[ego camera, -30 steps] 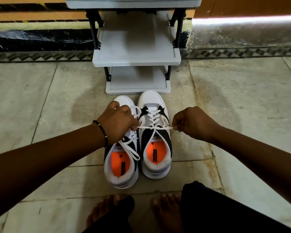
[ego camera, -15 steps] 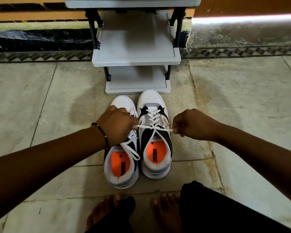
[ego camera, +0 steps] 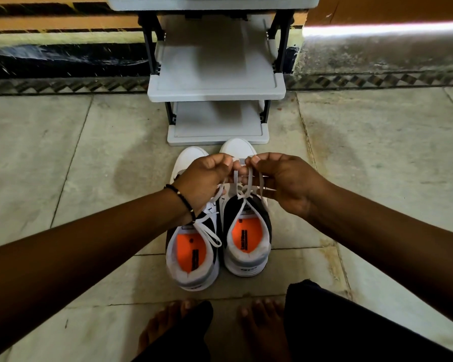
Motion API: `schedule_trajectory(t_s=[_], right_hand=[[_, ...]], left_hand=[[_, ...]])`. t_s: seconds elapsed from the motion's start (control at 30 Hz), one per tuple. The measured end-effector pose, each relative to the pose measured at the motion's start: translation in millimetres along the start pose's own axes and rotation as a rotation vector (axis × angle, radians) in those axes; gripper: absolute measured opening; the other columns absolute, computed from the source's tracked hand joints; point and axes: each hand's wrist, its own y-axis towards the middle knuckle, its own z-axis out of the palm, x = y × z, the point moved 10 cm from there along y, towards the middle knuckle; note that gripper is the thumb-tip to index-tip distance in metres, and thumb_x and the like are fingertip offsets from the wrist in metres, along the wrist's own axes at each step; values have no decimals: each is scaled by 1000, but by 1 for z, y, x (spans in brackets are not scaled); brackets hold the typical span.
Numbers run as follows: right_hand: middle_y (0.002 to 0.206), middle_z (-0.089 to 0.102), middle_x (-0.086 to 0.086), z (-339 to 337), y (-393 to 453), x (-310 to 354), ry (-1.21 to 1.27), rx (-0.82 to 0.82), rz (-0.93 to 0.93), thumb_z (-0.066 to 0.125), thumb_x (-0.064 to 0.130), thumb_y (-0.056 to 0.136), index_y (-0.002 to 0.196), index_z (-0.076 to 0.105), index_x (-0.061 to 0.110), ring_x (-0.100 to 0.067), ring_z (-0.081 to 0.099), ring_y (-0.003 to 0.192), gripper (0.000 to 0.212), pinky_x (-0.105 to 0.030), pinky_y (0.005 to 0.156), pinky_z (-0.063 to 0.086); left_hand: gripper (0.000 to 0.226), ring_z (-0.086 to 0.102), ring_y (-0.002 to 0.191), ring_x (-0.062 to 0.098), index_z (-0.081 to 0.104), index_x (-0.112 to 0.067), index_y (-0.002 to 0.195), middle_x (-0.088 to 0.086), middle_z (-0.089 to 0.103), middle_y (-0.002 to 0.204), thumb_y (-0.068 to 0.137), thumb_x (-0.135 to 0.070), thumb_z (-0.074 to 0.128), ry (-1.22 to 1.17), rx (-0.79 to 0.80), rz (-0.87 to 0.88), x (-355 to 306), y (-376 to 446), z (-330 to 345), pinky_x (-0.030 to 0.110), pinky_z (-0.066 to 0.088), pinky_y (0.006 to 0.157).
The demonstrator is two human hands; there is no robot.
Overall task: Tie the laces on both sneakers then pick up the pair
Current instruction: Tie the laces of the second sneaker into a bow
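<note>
Two shoes sit side by side on the tile floor (ego camera: 89,178), with their toes pointing at a small gray shelf (ego camera: 216,82). The left shoe (ego camera: 194,254) is white and black with an orange inside. Its white lace (ego camera: 209,231) lies loose across the top and hangs over the opening, not tied. The left hand (ego camera: 202,178) is above the front part of this shoe and hides it. This hand has a dark bead band (ego camera: 183,199) on the wrist. Its fingers are closed in a pinch on a piece of white lace near the middle, just over the shoes. The right shoe (ego camera: 246,236) touches the left one and looks the same. Its lace (ego camera: 242,189) is crossed into a small first knot low on the shoe, and two strands go up from the knot to the hands. The right hand (ego camera: 283,178) is above the front of the right shoe, and its fingers pinch the lace too. The two hands are very close, fingertips almost meeting, right over the toes of the shoes. Both shoes rest flat on the floor. Near the bottom, two bare feet (ego camera: 215,325) show, close to the heels of the shoes.
</note>
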Motion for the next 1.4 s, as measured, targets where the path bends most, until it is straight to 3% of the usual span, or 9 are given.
schedule_trajectory(t_s=[0.1,0.2,0.37,0.63,0.8,1.03,1.17,1.27,1.4], right_hand=[[67,66,1,0,0,-4,-31,13,5,53,14,89,80,65,16,-9,64,54,15,-24,57,49],[68,65,1,5,0,-7,-50,57,-17,53,8,89,84,67,16,-11,60,59,17,-23,57,49],[56,64,3,11,-1,-1,-21,83,-74,51,0,89,90,68,7,-4,59,46,18,-15,44,47],[60,70,-2,2,1,-3,-2,41,-94,50,-12,84,86,69,8,-13,67,53,27,-17,46,50],[55,68,-2,-8,1,0,-5,-56,-181,59,-10,79,82,67,1,-12,64,51,14,-20,50,53],[52,69,-1,-14,8,-7,75,-57,-134,60,-9,79,89,60,-2,-12,66,49,13,-21,48,54],[56,68,-4,-9,9,-11,74,-7,-146,60,-11,78,80,61,1,-13,64,48,13,-20,49,53],[60,66,-5,-4,7,-12,-15,27,-174,55,-13,79,75,61,3,-15,62,47,18,-22,49,52],[66,65,-17,1,2,-1,-283,68,-307,57,-14,76,76,66,-2,-18,63,54,15,-24,56,53]], left_hand=[[29,60,80,11,64,-26,78,-12,68,73,95,-14,43,87,54,36,4,-2,2,29,42,69],[31,59,85,14,64,-25,81,-5,67,82,93,-4,45,57,91,48,6,-3,5,24,42,66],[27,66,65,-1,61,-21,85,-13,72,68,91,1,46,-6,101,55,3,-3,7,12,51,57],[20,65,64,6,57,-21,88,1,66,80,90,-2,49,-92,15,-9,12,0,0,24,52,59],[33,53,50,1,52,-18,78,1,53,72,92,8,37,36,-16,72,7,1,-3,12,45,48],[40,54,58,-4,59,-27,75,-14,67,68,92,3,39,272,49,218,0,-4,6,19,47,56],[27,60,55,2,46,-22,82,-2,66,68,90,4,46,279,97,209,-2,-6,12,14,51,64],[27,65,62,13,37,-25,86,-2,70,72,88,-3,53,372,148,152,5,-5,16,22,52,73],[21,66,59,11,45,-16,96,-3,72,64,86,-4,58,307,161,56,15,1,12,23,52,71]])
